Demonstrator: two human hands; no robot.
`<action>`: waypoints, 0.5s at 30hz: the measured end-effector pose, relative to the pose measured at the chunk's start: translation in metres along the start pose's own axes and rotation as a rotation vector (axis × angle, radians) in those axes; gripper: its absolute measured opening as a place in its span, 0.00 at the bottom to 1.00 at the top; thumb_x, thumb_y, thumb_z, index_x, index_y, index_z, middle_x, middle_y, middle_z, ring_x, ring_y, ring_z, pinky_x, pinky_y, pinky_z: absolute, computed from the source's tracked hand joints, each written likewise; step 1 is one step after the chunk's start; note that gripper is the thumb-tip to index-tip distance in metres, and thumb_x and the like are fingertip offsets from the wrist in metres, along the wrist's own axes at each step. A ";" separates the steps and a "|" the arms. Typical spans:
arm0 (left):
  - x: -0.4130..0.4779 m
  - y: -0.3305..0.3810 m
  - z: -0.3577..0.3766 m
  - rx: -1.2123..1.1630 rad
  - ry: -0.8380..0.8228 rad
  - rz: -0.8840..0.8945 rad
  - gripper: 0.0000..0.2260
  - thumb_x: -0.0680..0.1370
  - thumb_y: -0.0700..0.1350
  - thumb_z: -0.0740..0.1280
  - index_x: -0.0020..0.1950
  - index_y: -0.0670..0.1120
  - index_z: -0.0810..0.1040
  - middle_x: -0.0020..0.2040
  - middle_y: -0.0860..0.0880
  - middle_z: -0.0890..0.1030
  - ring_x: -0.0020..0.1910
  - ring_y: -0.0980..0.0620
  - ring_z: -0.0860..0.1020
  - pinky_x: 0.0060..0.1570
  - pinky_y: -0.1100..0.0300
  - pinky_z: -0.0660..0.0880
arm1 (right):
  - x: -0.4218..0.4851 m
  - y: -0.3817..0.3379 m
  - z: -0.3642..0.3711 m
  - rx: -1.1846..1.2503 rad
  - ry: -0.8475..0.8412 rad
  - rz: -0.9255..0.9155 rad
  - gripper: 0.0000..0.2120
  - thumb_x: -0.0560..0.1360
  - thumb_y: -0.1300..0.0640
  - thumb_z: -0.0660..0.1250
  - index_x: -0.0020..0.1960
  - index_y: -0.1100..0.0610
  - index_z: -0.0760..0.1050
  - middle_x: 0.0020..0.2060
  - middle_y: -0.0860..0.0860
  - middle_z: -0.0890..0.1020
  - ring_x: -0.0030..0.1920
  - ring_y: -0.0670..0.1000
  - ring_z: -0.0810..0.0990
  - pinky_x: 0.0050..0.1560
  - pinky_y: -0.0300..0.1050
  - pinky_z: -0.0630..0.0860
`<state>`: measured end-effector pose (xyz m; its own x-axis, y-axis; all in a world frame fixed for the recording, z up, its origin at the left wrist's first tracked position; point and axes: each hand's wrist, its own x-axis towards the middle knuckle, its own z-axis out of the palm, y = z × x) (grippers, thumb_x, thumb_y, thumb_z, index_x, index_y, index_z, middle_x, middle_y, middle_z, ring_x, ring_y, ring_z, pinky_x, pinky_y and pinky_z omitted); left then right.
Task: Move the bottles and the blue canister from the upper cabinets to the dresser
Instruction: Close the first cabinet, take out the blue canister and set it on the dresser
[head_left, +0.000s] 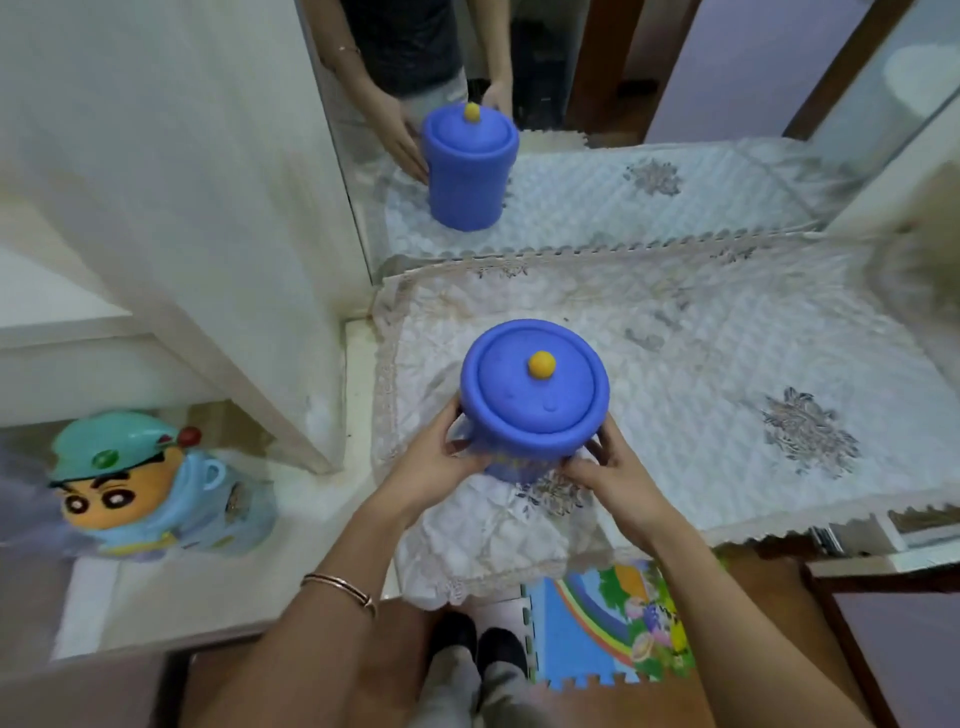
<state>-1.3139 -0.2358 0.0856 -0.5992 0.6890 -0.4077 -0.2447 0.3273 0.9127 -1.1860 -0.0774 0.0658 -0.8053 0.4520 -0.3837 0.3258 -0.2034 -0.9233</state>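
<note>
A home, prob. a bedroom: under the hands a dresser (779, 525) w/ a quilted lace-edged cover (701, 364), mirror (623, 156) beyond them. Left of the hands a cartoon-kid toy (150, 488) on a low shelf; below the hands a kids' foam puzzle mat (597, 623) on the floor.

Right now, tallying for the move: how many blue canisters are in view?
1: the blue canister on the dresser cloth, between both hands. The other is its mirror reflection.

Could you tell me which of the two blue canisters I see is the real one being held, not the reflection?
The nearer blue canister, gripped by the left hand and right hand; the farther one sits inside the mirror.
</note>
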 end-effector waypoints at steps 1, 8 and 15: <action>0.002 0.001 0.002 -0.007 -0.008 -0.002 0.32 0.74 0.37 0.67 0.73 0.54 0.57 0.71 0.57 0.65 0.63 0.50 0.72 0.38 0.73 0.77 | 0.001 0.001 -0.002 0.002 0.007 0.001 0.35 0.73 0.72 0.62 0.73 0.47 0.59 0.69 0.45 0.68 0.62 0.41 0.72 0.38 0.33 0.78; 0.012 0.004 0.019 0.022 -0.016 -0.006 0.30 0.77 0.35 0.62 0.73 0.57 0.55 0.69 0.57 0.65 0.63 0.51 0.71 0.40 0.68 0.79 | 0.001 0.001 -0.018 0.053 0.047 0.004 0.34 0.73 0.70 0.64 0.68 0.43 0.56 0.70 0.46 0.65 0.66 0.49 0.70 0.51 0.43 0.77; 0.007 0.008 0.022 0.015 0.064 -0.015 0.26 0.78 0.36 0.60 0.72 0.53 0.59 0.73 0.53 0.64 0.66 0.48 0.71 0.36 0.70 0.77 | -0.002 -0.006 -0.016 0.002 0.044 -0.001 0.30 0.74 0.69 0.64 0.66 0.44 0.58 0.66 0.47 0.64 0.55 0.41 0.73 0.44 0.38 0.75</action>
<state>-1.3034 -0.2142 0.0891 -0.6434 0.6411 -0.4184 -0.2428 0.3474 0.9057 -1.1782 -0.0632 0.0721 -0.7832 0.4896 -0.3833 0.3243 -0.2043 -0.9236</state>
